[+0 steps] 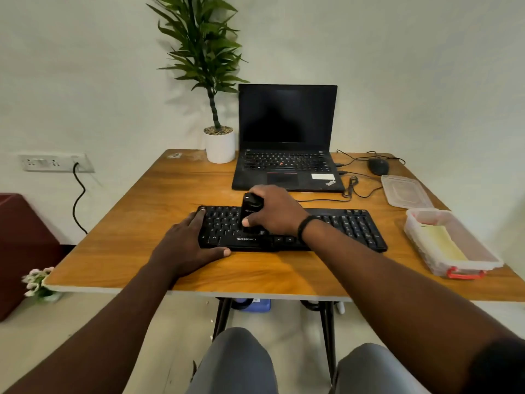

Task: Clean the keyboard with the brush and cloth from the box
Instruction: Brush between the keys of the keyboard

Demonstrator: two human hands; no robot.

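Knees in grey trousers at the bottom edge, the table just past them.

Left hand lies flat, fingers straight and spread. Palm on the wood, fingertips resting on the left end of the keyboard, thumb along its front edge. It grips nothing; it only presses down there.

Right hand is curled round the brush, a black upright tool. Fingers wrap its far side, thumb pinches the near side low down. The brush stands on end over the keys left of centre, lower end touching the key rows just above the brand lettering. A dark band sits on that wrist.

Keyboard lies across the middle of the table, parallel to the near edge.

At the right, near the edge, the box: clear plastic, open, red latch on its near end. Cloth, pale yellow, lies inside it. The lid rests on the table just beyond the box.

Farther back: an open laptop with dark screen, a mouse to its right, a potted plant to its left.
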